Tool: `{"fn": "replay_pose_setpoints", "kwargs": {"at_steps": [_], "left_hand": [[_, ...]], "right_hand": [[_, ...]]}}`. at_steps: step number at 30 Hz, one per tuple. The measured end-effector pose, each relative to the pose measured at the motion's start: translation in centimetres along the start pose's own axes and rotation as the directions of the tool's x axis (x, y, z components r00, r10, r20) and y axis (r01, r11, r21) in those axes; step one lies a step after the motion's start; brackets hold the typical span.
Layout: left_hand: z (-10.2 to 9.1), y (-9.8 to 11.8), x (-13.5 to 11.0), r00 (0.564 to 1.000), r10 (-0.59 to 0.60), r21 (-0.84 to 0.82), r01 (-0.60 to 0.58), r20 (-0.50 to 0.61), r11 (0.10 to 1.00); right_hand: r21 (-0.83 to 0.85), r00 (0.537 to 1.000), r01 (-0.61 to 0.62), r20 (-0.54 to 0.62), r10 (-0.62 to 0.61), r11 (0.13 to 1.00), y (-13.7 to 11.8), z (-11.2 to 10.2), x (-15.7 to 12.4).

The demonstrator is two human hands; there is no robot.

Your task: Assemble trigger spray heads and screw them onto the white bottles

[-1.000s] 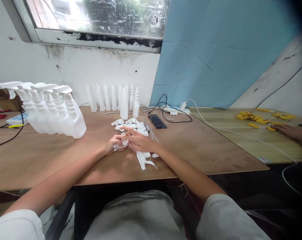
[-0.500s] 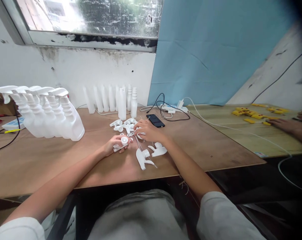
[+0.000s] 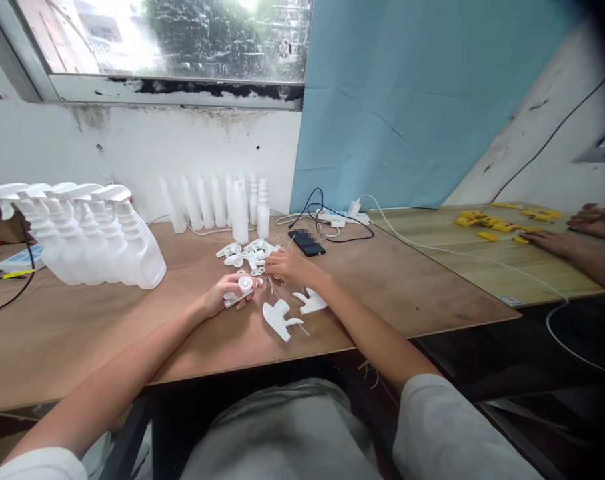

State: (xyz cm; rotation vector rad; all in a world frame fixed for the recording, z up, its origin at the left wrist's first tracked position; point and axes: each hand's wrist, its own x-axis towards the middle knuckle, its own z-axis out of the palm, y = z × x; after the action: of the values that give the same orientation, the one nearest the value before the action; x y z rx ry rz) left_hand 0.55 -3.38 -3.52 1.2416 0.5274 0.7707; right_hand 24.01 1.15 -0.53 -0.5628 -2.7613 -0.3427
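Note:
My left hand (image 3: 217,297) is closed around a white trigger sprayer head (image 3: 245,285), its round collar facing up. My right hand (image 3: 293,267) is at the right edge of a pile of white sprayer parts (image 3: 255,252), fingers drawn together and pointing down. What its fingertips hold is hidden. Thin white dip tubes (image 3: 272,285) lie between my hands. Nearer to me on the wooden table, two trigger sprayer heads lie on their sides: one (image 3: 278,320) near the front, the other (image 3: 311,301) under my right wrist.
White spray bottles with trigger heads (image 3: 97,240) stand at the left. Several bare white bottles (image 3: 241,213) stand by the wall. A black phone (image 3: 307,243), cables and a power strip (image 3: 335,217) lie behind my right hand. Another person's hands (image 3: 557,243) handle yellow pieces (image 3: 482,221) at the right.
My right hand's fingers have drawn together at the pile's right side. My left hand keeps hold of the sprayer head. The whole view has shifted slightly.

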Motion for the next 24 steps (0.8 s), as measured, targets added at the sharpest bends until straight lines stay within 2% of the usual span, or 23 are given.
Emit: {"fn": "replay_pose_setpoints", "kwargs": {"at_steps": [2, 4, 6, 8, 10, 12, 16, 24], "left_hand": [[-0.1, 0.0, 0.0, 1.000, 0.001, -0.003, -0.001, 0.006, 1.000], [-0.1, -0.1, 0.0, 1.000, -0.001, -0.009, 0.001, 0.014, 1.000], [-0.2, -0.1, 0.1, 1.000, -0.001, -0.008, 0.001, 0.015, 1.000], [-0.2, -0.2, 0.1, 1.000, 0.000, 0.008, 0.000, 0.010, 1.000], [-0.1, -0.2, 0.1, 1.000, -0.005, 0.031, 0.005, 0.003, 1.000], [0.0, -0.1, 0.2, 1.000, -0.013, 0.050, 0.013, -0.008, 0.999], [0.3, 0.1, 0.2, 0.999, -0.020, 0.069, 0.023, -0.039, 0.997], [0.4, 0.2, 0.3, 0.998, -0.038, 0.083, 0.041, -0.046, 0.996]], "right_hand": [[0.123, 0.985, -0.053, -0.154, 0.072, 0.991, 0.1, -0.1, 0.0], [0.345, 0.917, -0.132, -0.313, 0.246, 0.929, -0.1, -0.4, 0.1], [0.623, 0.796, -0.136, -0.395, 0.459, 0.770, -0.6, -1.0, 0.3], [0.831, 0.691, -0.022, -0.390, 0.609, 0.556, -1.3, -1.6, 0.6], [0.908, 0.649, 0.127, -0.380, 0.659, 0.398, -2.0, -2.3, 0.8], [0.917, 0.637, 0.223, -0.394, 0.663, 0.331, -2.4, -2.7, 1.0], [0.908, 0.620, 0.304, -0.419, 0.664, 0.290, -2.7, -2.9, 1.3], [0.933, 0.660, 0.260, -0.361, 0.659, 0.250, -3.0, -2.9, 1.5]]}}
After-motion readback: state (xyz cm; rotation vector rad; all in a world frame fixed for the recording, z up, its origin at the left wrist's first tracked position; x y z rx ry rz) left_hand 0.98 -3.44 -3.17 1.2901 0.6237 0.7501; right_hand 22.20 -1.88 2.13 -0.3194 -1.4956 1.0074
